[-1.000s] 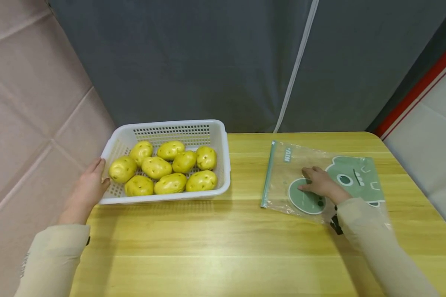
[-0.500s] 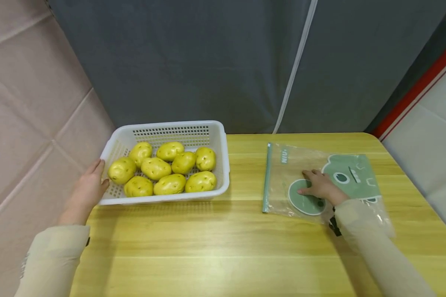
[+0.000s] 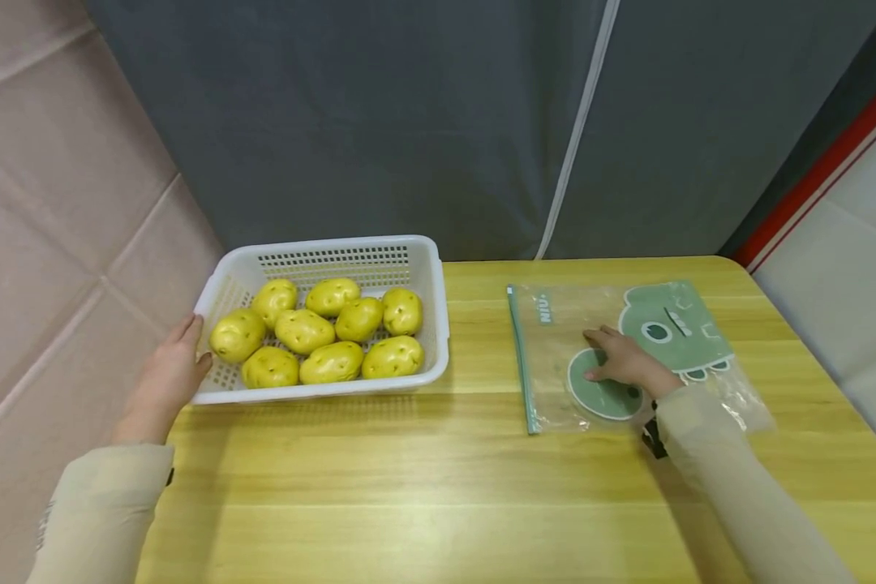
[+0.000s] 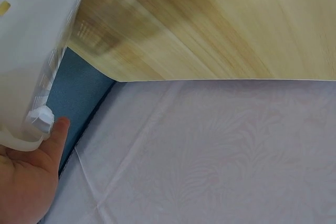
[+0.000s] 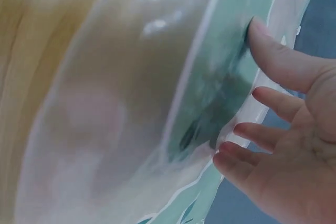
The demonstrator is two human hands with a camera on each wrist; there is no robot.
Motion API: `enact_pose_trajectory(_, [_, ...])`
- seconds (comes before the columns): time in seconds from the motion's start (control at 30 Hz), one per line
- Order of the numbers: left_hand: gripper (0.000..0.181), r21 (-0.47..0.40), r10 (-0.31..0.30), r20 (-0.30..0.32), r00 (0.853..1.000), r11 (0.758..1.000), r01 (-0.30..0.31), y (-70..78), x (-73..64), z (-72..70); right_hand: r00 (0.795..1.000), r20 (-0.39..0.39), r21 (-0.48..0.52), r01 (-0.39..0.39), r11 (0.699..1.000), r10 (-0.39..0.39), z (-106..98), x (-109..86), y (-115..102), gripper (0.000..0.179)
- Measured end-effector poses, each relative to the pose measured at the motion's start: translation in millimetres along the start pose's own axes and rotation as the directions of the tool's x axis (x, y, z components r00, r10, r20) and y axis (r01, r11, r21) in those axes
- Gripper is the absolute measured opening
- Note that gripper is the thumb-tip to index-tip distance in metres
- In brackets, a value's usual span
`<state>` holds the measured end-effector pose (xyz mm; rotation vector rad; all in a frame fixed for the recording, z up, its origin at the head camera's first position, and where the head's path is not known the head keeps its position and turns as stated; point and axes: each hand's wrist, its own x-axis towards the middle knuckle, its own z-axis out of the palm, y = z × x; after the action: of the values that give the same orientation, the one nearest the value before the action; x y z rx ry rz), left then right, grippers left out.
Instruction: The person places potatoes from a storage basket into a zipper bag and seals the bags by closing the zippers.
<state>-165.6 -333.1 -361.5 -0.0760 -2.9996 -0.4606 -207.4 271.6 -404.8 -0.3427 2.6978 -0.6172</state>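
At the left, a white plastic basket [image 3: 441,324] stands on the table, bearing several yellow potatoes [image 3: 304,331]. My left hand [image 3: 168,371] touches its left rim with extended fingers, thumb near the front corner. In the left wrist view the thumb lies along the basket's outside [image 4: 31,51]; the other fingers are hidden. A clear zip bag [image 3: 555,365] with a green cartoon print lies flat on the right side, its green zip strip [image 3: 521,357] facing left. Fingers spread and relaxed, my right hand [image 3: 628,362] rests on the bag's middle, over the round green print [image 3: 599,397].
The wooden table [image 3: 380,487] reaches back to a dark grey curtain [image 3: 380,122]. A pale padded wall [image 3: 44,243] borders the left side. Along the right stands a white panel with a red strip [image 3: 825,170]. Table surface lies between basket and bag.
The bag has turned counterclockwise under my right hand: its right end has swung away from me and the zip strip's top has shifted left. My left hand and the basket look unchanged.
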Motion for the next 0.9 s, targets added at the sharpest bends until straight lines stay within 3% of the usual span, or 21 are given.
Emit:
enact_pose_trajectory(0.23, [0.062, -0.007, -0.008, 0.027, 1.0, 1.0, 0.008, -2.0, 0.4, 0.9, 0.997, -0.077, -0.033, 0.014, 0.999, -0.016, 5, 2.4, -18, 0.067])
enact_pose_trajectory(0.37, [0.063, -0.004, -0.008, 0.032, 0.999, 1.0, 0.008, -2.3, 0.7, 0.7, 0.994, -0.106, -0.045, 0.014, 0.999, -0.019, 11, 2.4, -38, 0.059])
enact_pose_trajectory(0.53, [0.066, -0.01, -0.013, 0.049, 0.999, 1.0, 0.013, -3.2, 0.7, 0.3, 0.988, -0.131, -0.056, 0.072, 0.996, -0.078, 19, 2.6, -66, 0.054])
enact_pose_trajectory(0.9, [0.067, -0.006, -0.011, 0.056, 0.998, 1.0, 0.011, -1.9, -0.5, -0.7, 0.99, -0.08, -0.047, 0.111, 0.993, -0.115, 43, 2.9, -93, 0.053])
